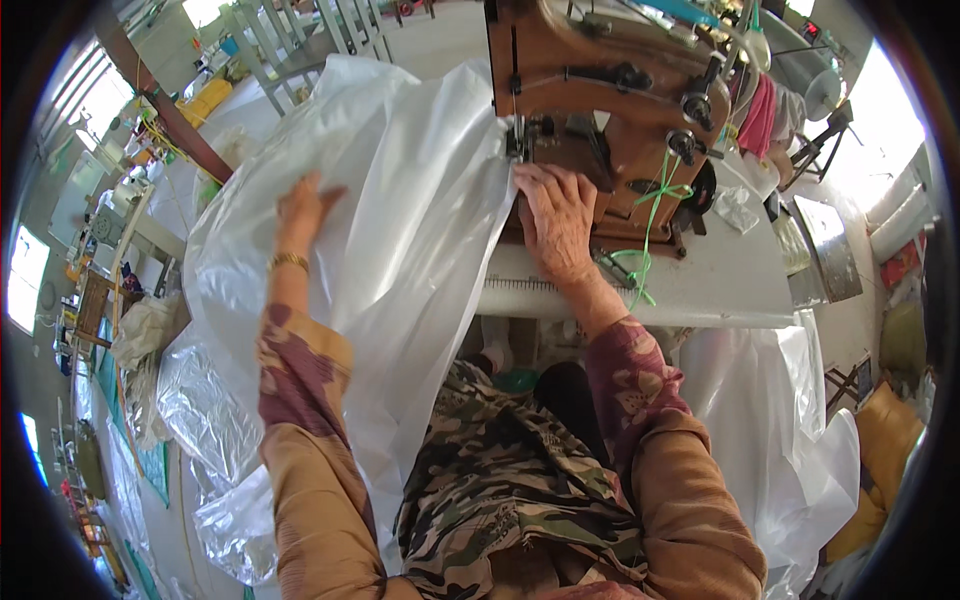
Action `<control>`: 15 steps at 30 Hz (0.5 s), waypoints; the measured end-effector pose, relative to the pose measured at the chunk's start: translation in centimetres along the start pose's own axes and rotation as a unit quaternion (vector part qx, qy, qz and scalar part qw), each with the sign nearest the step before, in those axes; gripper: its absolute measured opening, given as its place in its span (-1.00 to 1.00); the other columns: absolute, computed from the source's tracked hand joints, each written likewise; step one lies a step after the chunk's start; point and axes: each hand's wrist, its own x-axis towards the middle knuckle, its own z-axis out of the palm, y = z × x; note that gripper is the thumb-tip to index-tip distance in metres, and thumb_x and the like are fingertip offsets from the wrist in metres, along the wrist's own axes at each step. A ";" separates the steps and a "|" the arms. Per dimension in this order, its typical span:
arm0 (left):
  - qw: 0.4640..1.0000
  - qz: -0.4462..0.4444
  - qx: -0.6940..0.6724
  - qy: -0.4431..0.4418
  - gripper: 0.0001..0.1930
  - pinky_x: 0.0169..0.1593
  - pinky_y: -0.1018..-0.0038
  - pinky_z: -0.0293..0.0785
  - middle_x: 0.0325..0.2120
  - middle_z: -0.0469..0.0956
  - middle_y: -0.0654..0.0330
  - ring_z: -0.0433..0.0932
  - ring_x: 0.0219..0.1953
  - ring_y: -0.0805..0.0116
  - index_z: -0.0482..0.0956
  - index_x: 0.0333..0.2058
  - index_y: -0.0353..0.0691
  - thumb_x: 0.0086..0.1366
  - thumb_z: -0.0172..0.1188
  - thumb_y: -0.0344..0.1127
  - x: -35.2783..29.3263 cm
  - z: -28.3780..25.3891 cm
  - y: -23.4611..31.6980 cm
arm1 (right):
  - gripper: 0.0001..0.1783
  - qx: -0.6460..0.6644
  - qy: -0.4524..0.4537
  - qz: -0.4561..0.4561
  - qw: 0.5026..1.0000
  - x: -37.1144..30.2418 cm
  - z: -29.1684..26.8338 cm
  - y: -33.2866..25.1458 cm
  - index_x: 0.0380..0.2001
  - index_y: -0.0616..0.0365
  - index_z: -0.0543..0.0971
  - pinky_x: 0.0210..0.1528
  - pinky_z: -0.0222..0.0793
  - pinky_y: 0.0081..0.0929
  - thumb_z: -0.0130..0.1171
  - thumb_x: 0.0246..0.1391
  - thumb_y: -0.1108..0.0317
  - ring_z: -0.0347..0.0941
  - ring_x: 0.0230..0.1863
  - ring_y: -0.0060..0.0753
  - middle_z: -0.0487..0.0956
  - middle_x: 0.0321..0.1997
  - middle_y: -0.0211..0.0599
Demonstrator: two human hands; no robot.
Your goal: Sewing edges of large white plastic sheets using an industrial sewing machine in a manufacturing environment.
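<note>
A brown sewing machine (600, 80) stands on a pale work table, its needle and presser foot over the right edge of a big white translucent plastic sheet (400, 200). My right hand (556, 215) lies beside the presser foot, fingers bent and close together at the sheet's edge; whether they pinch it is hidden. Farther left, my left hand (303, 215) rests on the sheet with its thumb spread away from the fingers. The sheet drapes over the table's front and down past my lap. Green string (662, 190) is tied on the machine's right side.
A ruler strip (520, 284) runs along the table's front edge (690, 305). More plastic sheeting (770, 420) hangs at the right, and crumpled clear film (205, 400) lies at the left. A metal rack (290, 45) and a brown post (165, 110) stand behind.
</note>
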 end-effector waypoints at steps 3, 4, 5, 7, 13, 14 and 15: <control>0.998 0.004 0.052 -0.017 -0.47 0.08 0.07 0.41 -0.08 0.59 -0.10 0.54 0.01 -0.04 0.54 -0.08 -0.27 0.25 0.18 0.13 -3.1 2.4 1.2 | -0.55 0.017 0.006 0.006 1.000 0.1 -0.2 -0.4 -0.03 0.07 0.47 0.18 0.13 -0.15 0.16 -0.07 0.54 0.39 0.13 -0.21 0.54 0.10 -0.42; 0.999 -0.028 0.025 -0.005 -0.53 0.05 0.08 0.42 -0.15 0.61 -0.10 0.56 -0.04 -0.06 0.53 -0.15 -0.26 0.26 0.18 0.08 -3.8 2.6 1.8 | -0.59 0.015 0.015 0.003 1.000 0.4 -0.4 -0.6 -0.05 0.08 0.49 0.16 0.16 -0.14 0.15 -0.05 0.54 0.42 0.08 -0.19 0.56 0.07 -0.38; 0.999 -0.048 -0.007 0.020 -0.59 0.01 0.10 0.44 -0.22 0.63 -0.10 0.58 -0.08 -0.08 0.52 -0.21 -0.26 0.28 0.18 0.03 -4.4 2.7 2.4 | -0.59 0.006 0.023 -0.015 1.000 0.8 -0.8 -0.8 -0.05 0.08 0.49 0.16 0.16 -0.14 0.15 -0.05 0.54 0.42 0.08 -0.19 0.56 0.07 -0.38; 0.997 -0.068 -0.018 -0.006 -0.65 -0.02 0.10 0.45 -0.27 0.63 -0.09 0.59 -0.13 -0.09 0.51 -0.25 -0.25 0.30 0.17 -0.04 -4.9 2.2 3.0 | -0.65 0.106 0.096 -0.092 0.986 2.1 -1.8 -1.7 -0.08 0.11 0.50 0.12 0.19 -0.13 0.14 0.00 0.54 0.46 0.03 -0.15 0.58 0.03 -0.34; 0.997 -0.074 -0.028 -0.005 -0.77 -0.09 0.10 0.47 -0.32 0.64 -0.07 0.62 -0.18 -0.07 0.51 -0.28 -0.24 0.33 0.14 -0.18 -5.4 1.7 3.4 | -0.69 -0.042 0.083 -0.160 0.983 15.5 -6.5 -2.1 -0.19 0.05 0.55 -0.03 0.21 -0.11 0.20 -0.10 0.45 0.40 -0.09 -0.18 0.55 -0.20 -0.31; 0.996 -0.082 -0.025 0.001 -0.76 -0.09 0.10 0.47 -0.32 0.65 -0.06 0.62 -0.17 -0.06 0.51 -0.28 -0.24 0.33 0.14 -0.17 -5.4 1.7 3.4 | -0.83 -0.062 0.082 -0.160 0.982 18.8 -7.1 -1.8 -0.19 0.05 0.57 -0.03 0.22 -0.09 0.08 0.18 0.32 0.42 -0.13 -0.10 0.59 -0.18 -0.24; 0.996 -0.083 -0.030 0.005 -0.76 -0.09 0.10 0.47 -0.32 0.65 -0.06 0.62 -0.17 -0.06 0.51 -0.28 -0.24 0.33 0.14 -0.17 -5.3 1.8 3.4 | -0.84 -0.113 0.062 -0.130 0.983 21.8 -7.2 -1.5 -0.23 0.02 0.58 -0.01 0.23 -0.10 0.11 0.12 0.35 0.42 -0.09 -0.11 0.59 -0.22 -0.26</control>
